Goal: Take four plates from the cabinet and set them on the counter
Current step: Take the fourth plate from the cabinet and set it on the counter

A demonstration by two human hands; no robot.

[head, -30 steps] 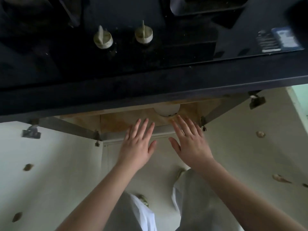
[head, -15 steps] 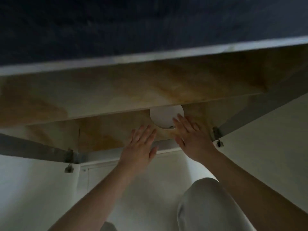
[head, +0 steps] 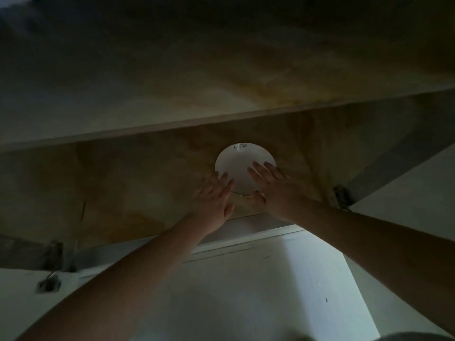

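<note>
A white round plate (head: pixel 240 163) lies on the brown floor of the open low cabinet (head: pixel 138 188), with small dark writing near its far rim. Whether more plates lie stacked under it I cannot tell. My left hand (head: pixel 213 200) reaches in with straight fingers, its fingertips over the plate's near left edge. My right hand (head: pixel 275 190) stretches in from the right, fingers straight and spread over the plate's right side. Neither hand grips the plate.
A shelf (head: pixel 172 107) spans the cabinet above the plate. Open white doors (head: pixel 406 193) stand at both sides, with metal hinges (head: pixel 341 196) at the corners. The white floor (head: pixel 258 291) is below.
My view has dropped lower and closer into the cabinet; the counter is out of sight. Both hands have reached further in and now lie over the plate.
</note>
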